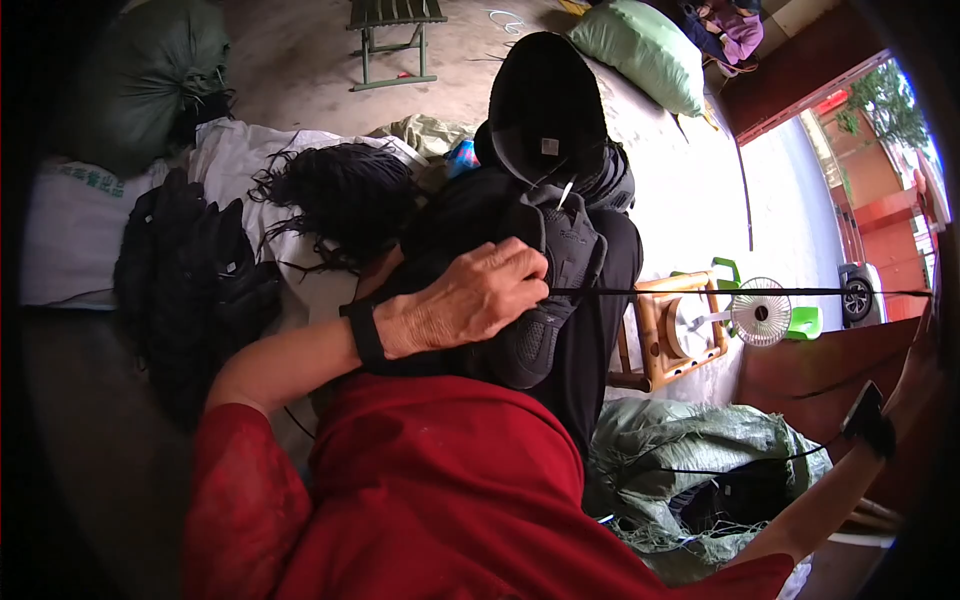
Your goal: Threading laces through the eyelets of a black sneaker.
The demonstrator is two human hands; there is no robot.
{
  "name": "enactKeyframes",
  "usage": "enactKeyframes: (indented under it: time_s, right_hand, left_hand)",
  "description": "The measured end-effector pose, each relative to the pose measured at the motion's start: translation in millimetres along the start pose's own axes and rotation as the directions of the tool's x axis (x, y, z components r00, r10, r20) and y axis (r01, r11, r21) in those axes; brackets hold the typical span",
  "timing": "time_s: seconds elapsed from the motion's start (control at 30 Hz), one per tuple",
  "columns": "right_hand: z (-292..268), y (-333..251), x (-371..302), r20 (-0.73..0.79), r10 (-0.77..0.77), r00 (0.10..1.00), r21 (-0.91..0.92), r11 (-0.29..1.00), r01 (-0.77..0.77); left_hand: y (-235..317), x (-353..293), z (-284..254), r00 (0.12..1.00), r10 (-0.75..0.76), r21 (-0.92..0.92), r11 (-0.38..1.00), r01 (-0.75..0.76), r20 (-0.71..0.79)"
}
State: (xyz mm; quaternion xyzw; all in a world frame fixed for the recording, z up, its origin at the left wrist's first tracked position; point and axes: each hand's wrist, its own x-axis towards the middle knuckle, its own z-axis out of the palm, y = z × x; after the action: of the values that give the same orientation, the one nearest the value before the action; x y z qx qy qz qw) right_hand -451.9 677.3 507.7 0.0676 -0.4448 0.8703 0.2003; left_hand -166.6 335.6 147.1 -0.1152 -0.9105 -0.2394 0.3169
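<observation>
A black shoe (575, 250) with a mesh toe lies across my lap, its toe toward me. My left hand (480, 290) is closed, with thumb and fingers pinching the near left side of the shoe. From there a black shoelace (760, 291) stretches taut and straight to the far right. At the dim right rim my right hand (932, 310) is raised on an outstretched arm, at the lace's far end; its fingers show poorly. A white lace tip (566, 194) sticks up at the shoe's tongue. Beyond stands a dark, oval, hollow piece (548, 100) with a small white label.
Bundled black laces (340, 195) and a pile of black shoes (195, 270) lie at left on white sacking. A bamboo stool (665, 335) and a small fan (760, 312) stand right, above an open green sack (700, 440). A folding stool (395, 40) and another person (735, 35) are farther off.
</observation>
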Motion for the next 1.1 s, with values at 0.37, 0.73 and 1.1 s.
enactKeyframes:
  time_s: [0.37,0.73,1.1]
  right_hand:
    - [-55.2,34.9,111.4,0.674,0.248,0.696,-0.086,0.962,-0.260]
    - [-60.2,75.1,91.6,0.810,0.302,0.503,-0.038,0.883,-0.468]
    - [52.0,91.6,-98.8,0.578,0.119,0.807,-0.101,0.992,-0.073]
  left_hand:
    - [7.2,5.1,9.2,0.995,-0.088,0.072,0.994,0.084,0.050]
    - [-19.6,4.9,25.6,0.912,-0.389,-0.511,0.762,0.398,0.130]
    - [-4.5,4.2,27.5,0.942,-0.337,-0.257,0.910,0.324,-0.007]
